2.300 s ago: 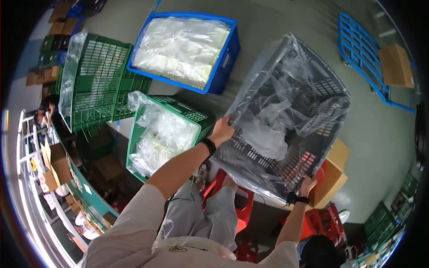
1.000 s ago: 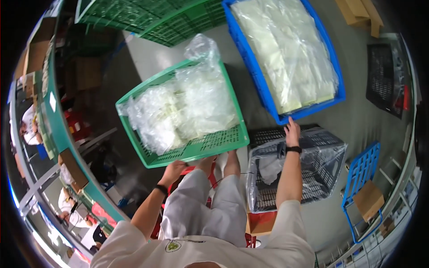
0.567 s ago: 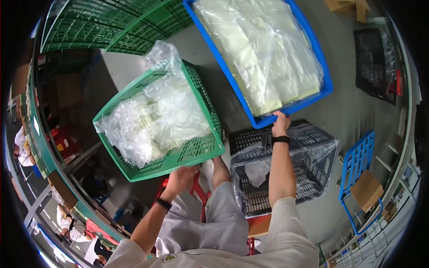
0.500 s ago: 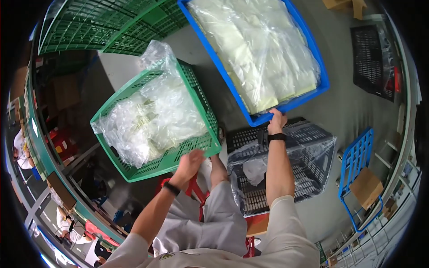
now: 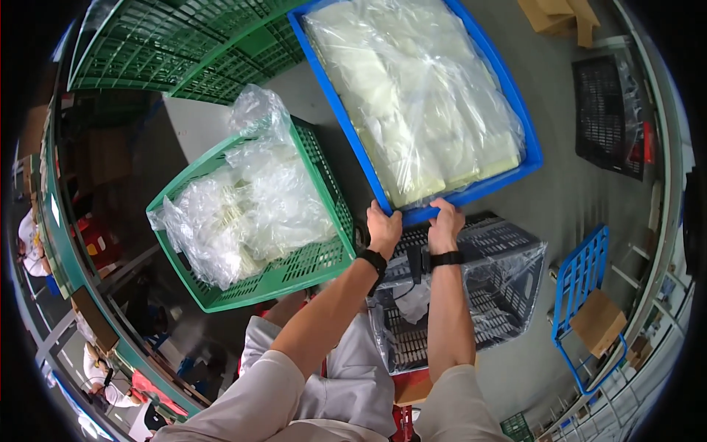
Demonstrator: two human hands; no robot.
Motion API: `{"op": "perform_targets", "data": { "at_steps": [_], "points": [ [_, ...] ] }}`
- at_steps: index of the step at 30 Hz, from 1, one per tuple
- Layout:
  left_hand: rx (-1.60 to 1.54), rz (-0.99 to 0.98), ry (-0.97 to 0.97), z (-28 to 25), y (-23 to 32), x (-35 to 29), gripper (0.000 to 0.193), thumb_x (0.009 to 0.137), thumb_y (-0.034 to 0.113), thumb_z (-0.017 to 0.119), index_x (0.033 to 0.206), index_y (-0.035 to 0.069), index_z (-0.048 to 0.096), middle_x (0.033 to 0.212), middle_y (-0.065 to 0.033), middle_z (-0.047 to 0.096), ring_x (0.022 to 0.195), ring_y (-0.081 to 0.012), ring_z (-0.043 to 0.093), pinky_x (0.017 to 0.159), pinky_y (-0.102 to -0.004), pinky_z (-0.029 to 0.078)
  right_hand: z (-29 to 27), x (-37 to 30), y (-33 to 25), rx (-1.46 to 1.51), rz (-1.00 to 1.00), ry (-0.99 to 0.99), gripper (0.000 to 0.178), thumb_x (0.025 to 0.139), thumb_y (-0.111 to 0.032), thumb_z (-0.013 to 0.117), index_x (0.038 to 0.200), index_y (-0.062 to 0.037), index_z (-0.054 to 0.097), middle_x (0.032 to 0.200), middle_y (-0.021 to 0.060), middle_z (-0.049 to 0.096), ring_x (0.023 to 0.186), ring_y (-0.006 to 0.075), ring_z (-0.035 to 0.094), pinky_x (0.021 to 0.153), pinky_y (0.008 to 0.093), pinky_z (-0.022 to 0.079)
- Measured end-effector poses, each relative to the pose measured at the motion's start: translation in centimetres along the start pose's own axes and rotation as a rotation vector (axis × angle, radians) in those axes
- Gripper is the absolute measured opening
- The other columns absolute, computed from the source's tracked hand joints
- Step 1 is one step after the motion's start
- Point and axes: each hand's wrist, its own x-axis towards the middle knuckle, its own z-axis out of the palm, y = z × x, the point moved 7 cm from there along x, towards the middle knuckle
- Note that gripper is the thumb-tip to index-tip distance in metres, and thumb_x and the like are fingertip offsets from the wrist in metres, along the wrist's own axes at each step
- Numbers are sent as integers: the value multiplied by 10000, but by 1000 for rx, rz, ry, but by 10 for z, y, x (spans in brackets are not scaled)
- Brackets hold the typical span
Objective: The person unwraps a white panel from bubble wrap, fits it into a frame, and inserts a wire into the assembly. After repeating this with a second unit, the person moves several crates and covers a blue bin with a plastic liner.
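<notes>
Both hands on the near rim of the blue plastic crate (image 5: 333, 110).

My left hand (image 5: 384, 230) and right hand (image 5: 445, 224) each close their grip on that edge, above the grey mesh basket (image 5: 508, 258); I'd judge an even, level pull keeps the bagged pale sheets (image 5: 412, 96) from sliding.

The light is bright and even, coming from above. The plastic film in the blue crate (image 5: 412, 103) gives white glare, and the bags in the green crate (image 5: 254, 221) shine too. The left side is dim, with dark shade under the green shelf (image 5: 59, 243). Soft shadows lie on the grey floor (image 5: 567, 199) beside the crates. The centre is sharp, also both hands. Near the rim, straight edges bend strongly, things become small and a little blurred, and the corners are black.
</notes>
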Motion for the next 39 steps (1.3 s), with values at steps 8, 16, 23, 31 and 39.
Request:
{"op": "perform_targets", "data": {
  "at_steps": [8, 16, 23, 31, 39],
  "points": [
    [259, 215, -358, -29, 8, -23, 325, 835, 186, 695, 1090, -10, 648, 1071, -222, 661, 1013, -454, 637, 900, -519, 544, -28, 25, 31, 63, 131, -23, 328, 724, 19, 731, 1003, -42, 569, 905, 60, 612, 722, 221, 550, 602, 349, 410],
    [-7, -226, -425, -262, -128, -145, 224, 973, 25, 588, 1158, -24, 705, 918, -89, 730, 854, -135, 701, 752, -303, 589, -50, 53, 74, -224, 156, -17, 355, 766, -11, 741, 1094, -36, 607, 980, 77, 645, 848, 266, 600, 686, 416, 484],
    [74, -375, -170, -396, -163, -176, 256, 1010, 146, 595, 1142, -33, 722, 869, -98, 737, 799, -177, 729, 704, -325, 598, -55, -35, 98, -188, 185, -258, 321, 953, -276, 766, 1188, -70, 694, 1037, 90, 710, 1002, 238, 687, 894, 417, 556],
    [-556, -749, 211, -464, -349, -147, 245, 1028, 203, 612, 1095, -6, 722, 956, -140, 737, 817, -230, 725, 683, -387, 597, 149, -183, 153, -1381, -564, -728, 609, 963, -229, 727, 1479, 0, 498, 1280, 304, 683, 1149, 422, 697, 967, 485, 535],
    [-1052, -701, 703, -433, -397, -110, 221, 1012, 162, 646, 1120, -23, 702, 1036, -148, 727, 819, -273, 705, 669, -388, 569, 175, -151, 169, -1241, -681, -634, 676, 959, -63, 662, 1557, 43, 366, 1282, 311, 684, 1160, 459, 681, 979, 503, 527]
  ]
}}
